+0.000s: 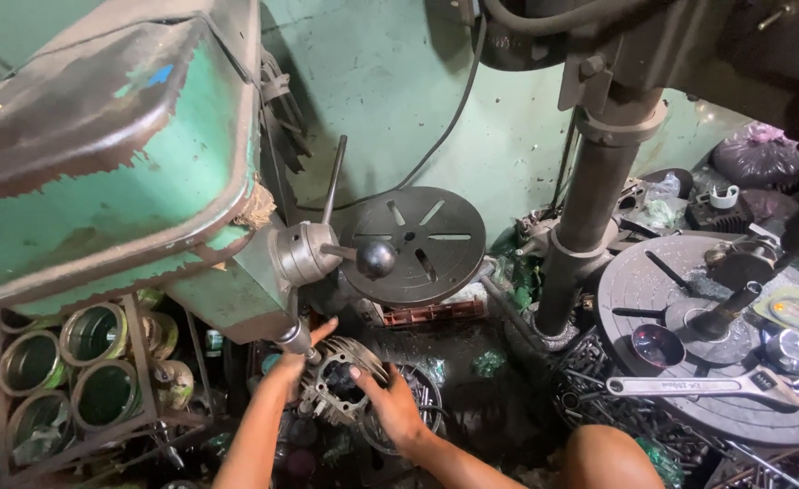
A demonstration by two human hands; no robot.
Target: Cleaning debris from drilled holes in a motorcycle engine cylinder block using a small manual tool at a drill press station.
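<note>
Both hands on finned engine cylinder (340, 388), low centre of view, under the green drill press (110, 172). Cyl. sits w/ bore opening facing up toward camera, so its long axis runs roughly vertical; fins ring the sides.

Left hand (298, 360): on the cyl.'s left rim, fingers spread, thumb up by the spindle (296, 340); looks like holding contact, grip not fully visible. Right hand (390, 403): fingers curled over right rim, gripping it.

Spindle tip is just above the cyl.'s left edge, close to left hand. Feed lever w/ black ball knob (377, 258) sticks out rt of press head, above the work.

Around: slotted round plate (422, 240) leaning behind; steel column (589, 208) to rt; 2nd round tabletop (653, 290) far rt carrying adjustable wrench (707, 387); rack of cans (73, 362) to left.
</note>
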